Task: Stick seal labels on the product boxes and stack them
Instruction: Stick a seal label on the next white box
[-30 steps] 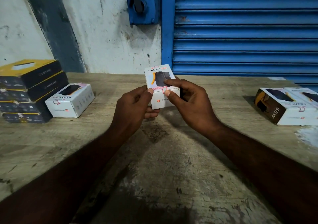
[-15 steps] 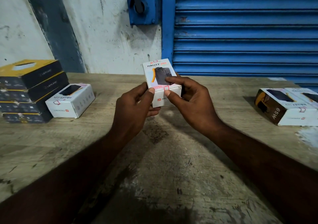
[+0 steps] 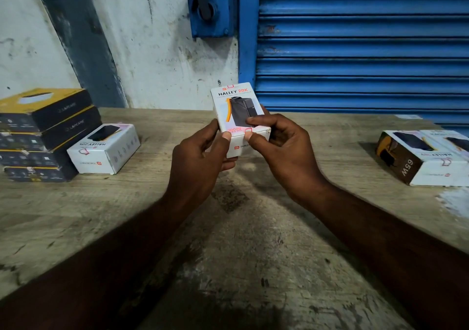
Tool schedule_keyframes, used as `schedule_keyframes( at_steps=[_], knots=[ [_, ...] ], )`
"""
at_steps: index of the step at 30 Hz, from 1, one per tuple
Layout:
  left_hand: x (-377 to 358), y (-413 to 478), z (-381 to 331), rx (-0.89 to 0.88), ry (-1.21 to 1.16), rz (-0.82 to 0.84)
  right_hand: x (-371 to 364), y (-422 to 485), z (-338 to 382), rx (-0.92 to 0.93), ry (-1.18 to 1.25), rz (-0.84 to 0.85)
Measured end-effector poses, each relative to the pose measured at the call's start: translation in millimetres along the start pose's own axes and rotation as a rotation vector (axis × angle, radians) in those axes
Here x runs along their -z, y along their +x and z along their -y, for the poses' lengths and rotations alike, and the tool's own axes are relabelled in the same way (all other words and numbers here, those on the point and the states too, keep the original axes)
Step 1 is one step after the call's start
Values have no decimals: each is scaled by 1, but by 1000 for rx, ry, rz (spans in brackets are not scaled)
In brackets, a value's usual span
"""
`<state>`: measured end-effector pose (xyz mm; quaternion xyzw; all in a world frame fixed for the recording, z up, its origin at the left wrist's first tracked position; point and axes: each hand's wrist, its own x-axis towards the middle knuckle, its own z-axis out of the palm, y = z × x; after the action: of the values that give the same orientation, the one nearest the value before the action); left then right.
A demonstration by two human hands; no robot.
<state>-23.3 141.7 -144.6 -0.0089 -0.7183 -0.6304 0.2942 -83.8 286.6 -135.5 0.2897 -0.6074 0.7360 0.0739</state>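
Bare left hand point(image 3: 199, 161), right hand point(image 3: 286, 153)

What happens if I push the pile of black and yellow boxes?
The stack probably wouldn't topple: its boxes are flat and wide, lying on broad faces. They sit slightly askew, so a high push might slide the top box off. They look like stiff cardboard, likely keeping shape.

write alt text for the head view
The left hand and right hand hold a white Halley 20K box above a wooden table, thumbs by its seal label. Stacked dark boxes and a white box lie left, more boxes right.
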Motion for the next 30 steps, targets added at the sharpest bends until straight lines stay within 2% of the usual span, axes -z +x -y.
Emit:
schedule_keyframes(
  at_steps=[7,13,20,30],
  knots=[
    [-1,-1,0,-11,-1,7,-3,-1,5,-121,125,-12],
    [-2,-1,-2,-10,-3,16,-4,4,5,-279,427,-58],
    [1,2,3,-1,2,25,1,4,6,-390,427,48],
    [-2,1,3,0,-24,32,-1,3,4,-387,339,29]
  ],
)
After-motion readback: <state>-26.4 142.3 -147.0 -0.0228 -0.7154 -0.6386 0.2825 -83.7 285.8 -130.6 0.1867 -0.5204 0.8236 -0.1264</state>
